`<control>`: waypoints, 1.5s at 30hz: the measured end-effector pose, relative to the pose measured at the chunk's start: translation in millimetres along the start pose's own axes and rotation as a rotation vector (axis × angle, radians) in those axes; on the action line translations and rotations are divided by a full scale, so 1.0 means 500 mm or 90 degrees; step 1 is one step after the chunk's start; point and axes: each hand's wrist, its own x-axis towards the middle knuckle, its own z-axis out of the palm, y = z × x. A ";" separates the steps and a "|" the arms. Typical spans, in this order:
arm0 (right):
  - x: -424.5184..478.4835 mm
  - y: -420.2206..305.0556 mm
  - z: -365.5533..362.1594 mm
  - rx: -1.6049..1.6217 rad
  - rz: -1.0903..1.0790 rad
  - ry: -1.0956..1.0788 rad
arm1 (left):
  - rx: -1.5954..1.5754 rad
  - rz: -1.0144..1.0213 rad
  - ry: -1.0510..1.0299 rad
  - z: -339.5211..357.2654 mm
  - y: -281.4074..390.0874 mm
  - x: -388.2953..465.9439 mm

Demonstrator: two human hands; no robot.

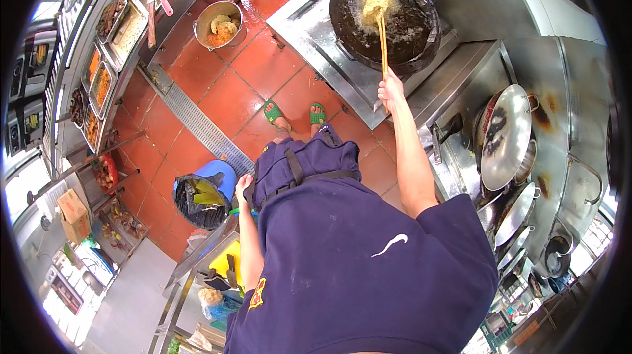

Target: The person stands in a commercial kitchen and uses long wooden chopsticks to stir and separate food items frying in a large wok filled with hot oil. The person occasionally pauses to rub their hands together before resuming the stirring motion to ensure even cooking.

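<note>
My right hand (pixel 391 89) is closed around a pair of long wooden chopsticks (pixel 383 47), whose tips reach into a large dark wok (pixel 340 33) on the steel stove. At the tips, a clump of pale yellow battered food (pixel 375 4) sits in bubbling oil (pixel 410 33). My left hand (pixel 243 188) hangs low by my left side, near the rim of the blue bin; whether it holds anything cannot be told, as its fingers are partly hidden against my clothing.
A metal pot (pixel 237 35) with orange and pale food stands on the red tile floor. A lined blue bin (pixel 217 171) is at my left. Trays of food (pixel 112 77) line the far-left counter. Several woks and lids (pixel 507 136) stand at right. A drain grate (pixel 197 119) crosses the floor.
</note>
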 end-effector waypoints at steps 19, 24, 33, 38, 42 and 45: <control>-0.005 0.053 0.205 -0.671 -0.254 0.244 | -0.452 0.015 -0.184 0.015 -0.113 0.046; -0.056 0.118 0.205 -0.742 -0.320 0.182 | -0.290 0.055 -0.061 0.033 -0.067 0.013; -0.174 0.112 0.033 -0.957 -0.237 0.213 | -0.116 0.053 -0.021 0.019 -0.054 0.034; -0.211 0.089 -0.085 -1.078 -0.253 0.268 | -0.053 0.030 -0.027 0.017 -0.044 0.045; -0.237 0.059 -0.140 -1.031 -0.229 0.311 | -0.002 0.031 -0.019 0.016 -0.036 0.041; -0.238 0.051 -0.170 -0.974 -0.237 0.305 | -0.025 0.047 -0.016 0.016 -0.047 0.036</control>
